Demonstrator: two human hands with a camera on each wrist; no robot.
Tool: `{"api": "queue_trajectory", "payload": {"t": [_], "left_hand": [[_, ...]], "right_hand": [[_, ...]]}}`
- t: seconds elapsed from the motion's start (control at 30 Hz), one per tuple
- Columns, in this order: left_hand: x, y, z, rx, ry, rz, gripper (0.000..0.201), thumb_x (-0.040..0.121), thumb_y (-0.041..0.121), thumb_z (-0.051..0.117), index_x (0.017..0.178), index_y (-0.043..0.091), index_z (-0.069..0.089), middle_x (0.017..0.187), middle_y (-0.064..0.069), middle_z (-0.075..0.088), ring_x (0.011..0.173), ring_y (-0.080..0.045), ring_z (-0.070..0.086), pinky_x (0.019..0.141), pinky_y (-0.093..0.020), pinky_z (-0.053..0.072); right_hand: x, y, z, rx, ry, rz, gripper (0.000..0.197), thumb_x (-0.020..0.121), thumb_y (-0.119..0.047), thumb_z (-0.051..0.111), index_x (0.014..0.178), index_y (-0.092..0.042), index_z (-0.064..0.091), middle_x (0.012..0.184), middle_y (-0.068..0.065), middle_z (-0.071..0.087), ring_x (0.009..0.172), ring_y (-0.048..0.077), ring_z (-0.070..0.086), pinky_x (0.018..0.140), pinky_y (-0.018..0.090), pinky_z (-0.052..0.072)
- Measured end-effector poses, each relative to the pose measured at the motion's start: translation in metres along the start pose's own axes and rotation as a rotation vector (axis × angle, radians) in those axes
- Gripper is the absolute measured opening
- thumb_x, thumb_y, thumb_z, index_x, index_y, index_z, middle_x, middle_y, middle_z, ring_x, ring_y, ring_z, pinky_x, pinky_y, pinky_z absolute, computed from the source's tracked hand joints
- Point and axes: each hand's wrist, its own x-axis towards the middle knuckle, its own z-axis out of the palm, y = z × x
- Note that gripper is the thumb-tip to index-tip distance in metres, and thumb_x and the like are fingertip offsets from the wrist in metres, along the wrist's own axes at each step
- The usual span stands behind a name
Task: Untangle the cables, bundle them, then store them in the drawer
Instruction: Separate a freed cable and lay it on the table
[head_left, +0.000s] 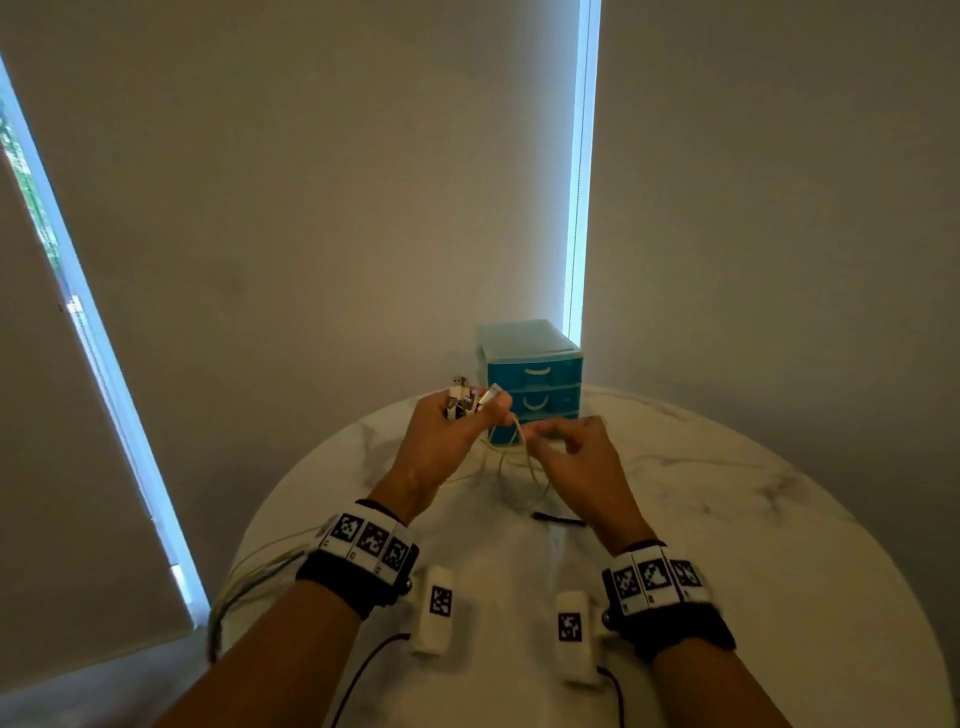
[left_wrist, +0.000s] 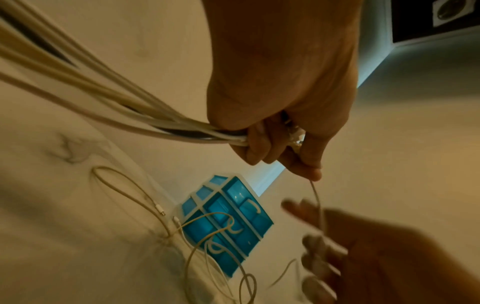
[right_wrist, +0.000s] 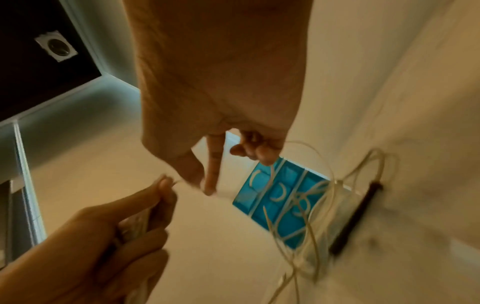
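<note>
My left hand (head_left: 447, 431) squeezes the plug ends of the cables (left_wrist: 109, 107), my right hand (head_left: 576, 457) has loose fingers around one thin cable (left_wrist: 317, 197) over the desk (head_left: 753, 519), so I should pull slowly and not yank the loops.

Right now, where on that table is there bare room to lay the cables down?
The table's right side, past the right hand, looks bare; so does the near left, beside the left hand. It is crowded in the middle: loose cables, a black strap and the drawers behind.
</note>
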Motion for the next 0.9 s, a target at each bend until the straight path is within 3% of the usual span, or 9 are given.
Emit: {"api": "queue_trajectory", "payload": {"t": [0.1, 0.17, 0.27, 0.37, 0.47, 0.57, 0.67, 0.83, 0.9], "left_hand": [[0.000, -0.002, 0.005, 0.003, -0.010, -0.038, 0.024, 0.098, 0.040, 0.074, 0.095, 0.018, 0.083, 0.081, 0.015, 0.077, 0.061, 0.009, 0.060, 0.056, -0.009, 0.044], [0.001, 0.000, 0.007, -0.016, 0.025, -0.058, 0.025, 0.097, 0.043, 0.074, 0.103, 0.019, 0.080, 0.074, 0.018, 0.073, 0.058, 0.008, 0.058, 0.055, -0.012, 0.042], [0.007, 0.001, 0.007, -0.037, 0.135, -0.111, 0.030, 0.100, 0.051, 0.068, 0.104, 0.022, 0.076, 0.081, 0.011, 0.072, 0.057, 0.001, 0.053, 0.053, -0.017, 0.040], [0.011, 0.008, 0.003, -0.181, 0.214, -0.229, 0.045, 0.099, 0.063, 0.061, 0.106, 0.020, 0.074, 0.084, 0.000, 0.060, 0.053, -0.010, 0.041, 0.047, -0.022, 0.035], [0.005, 0.019, 0.010, -0.117, 0.133, -0.238, 0.067, 0.088, 0.084, 0.056, 0.116, 0.026, 0.075, 0.087, -0.001, 0.069, 0.060, -0.026, 0.055, 0.066, -0.028, 0.055], [-0.001, 0.030, 0.022, -0.071, 0.097, -0.161, 0.050, 0.089, 0.070, 0.068, 0.102, 0.023, 0.079, 0.062, 0.016, 0.066, 0.053, -0.001, 0.056, 0.053, -0.019, 0.046], [0.004, 0.034, 0.021, 0.028, 0.216, -0.095, 0.039, 0.095, 0.060, 0.070, 0.088, 0.023, 0.079, 0.075, 0.000, 0.077, 0.068, -0.007, 0.065, 0.060, -0.028, 0.051], [0.016, 0.061, -0.009, -0.140, 0.482, -0.083, 0.048, 0.095, 0.065, 0.066, 0.076, 0.020, 0.070, 0.074, 0.005, 0.070, 0.061, -0.009, 0.055, 0.063, -0.029, 0.044], [0.021, 0.073, -0.026, -0.253, 0.503, -0.048, 0.049, 0.093, 0.066, 0.068, 0.066, 0.025, 0.061, 0.064, 0.007, 0.061, 0.050, -0.007, 0.044, 0.053, -0.026, 0.036]], "right_hand": [[-0.003, -0.003, 0.011, 0.179, -0.049, 0.049, 0.027, 0.111, -0.036, 0.056, 0.117, -0.020, 0.077, 0.121, -0.006, 0.066, 0.112, 0.005, 0.063, 0.084, 0.014, 0.045], [-0.004, -0.001, 0.013, 0.240, -0.088, 0.078, 0.041, 0.115, -0.040, 0.046, 0.106, -0.014, 0.076, 0.097, -0.009, 0.074, 0.087, 0.005, 0.067, 0.075, 0.015, 0.048], [-0.005, 0.004, 0.014, 0.311, -0.089, 0.086, 0.045, 0.115, -0.043, 0.042, 0.103, -0.009, 0.068, 0.066, -0.016, 0.057, 0.060, 0.007, 0.049, 0.056, 0.019, 0.044], [-0.003, 0.005, 0.013, 0.347, -0.031, 0.096, 0.042, 0.114, -0.047, 0.042, 0.103, -0.016, 0.068, 0.067, -0.014, 0.051, 0.058, 0.005, 0.042, 0.053, 0.020, 0.039], [-0.005, 0.000, 0.019, 0.363, -0.062, 0.069, 0.040, 0.114, -0.048, 0.044, 0.104, -0.020, 0.071, 0.074, -0.014, 0.058, 0.062, 0.003, 0.047, 0.056, 0.018, 0.041], [-0.013, -0.009, 0.030, 0.338, -0.205, 0.079, 0.038, 0.112, -0.048, 0.049, 0.099, -0.022, 0.074, 0.076, -0.012, 0.060, 0.065, 0.003, 0.052, 0.058, 0.018, 0.044], [-0.018, -0.012, 0.030, 0.285, -0.295, 0.079, 0.034, 0.098, -0.057, 0.068, 0.099, -0.023, 0.076, 0.081, -0.006, 0.069, 0.072, 0.009, 0.063, 0.067, 0.023, 0.053], [-0.004, 0.011, 0.004, 0.052, 0.046, 0.042, 0.009, 0.088, -0.027, 0.088, 0.088, -0.030, 0.080, 0.091, -0.010, 0.074, 0.091, 0.000, 0.066, 0.077, 0.010, 0.047], [0.002, 0.026, -0.011, -0.032, 0.317, 0.121, 0.010, 0.090, -0.026, 0.084, 0.089, -0.034, 0.079, 0.100, -0.004, 0.068, 0.097, 0.010, 0.064, 0.079, 0.022, 0.048]]}}
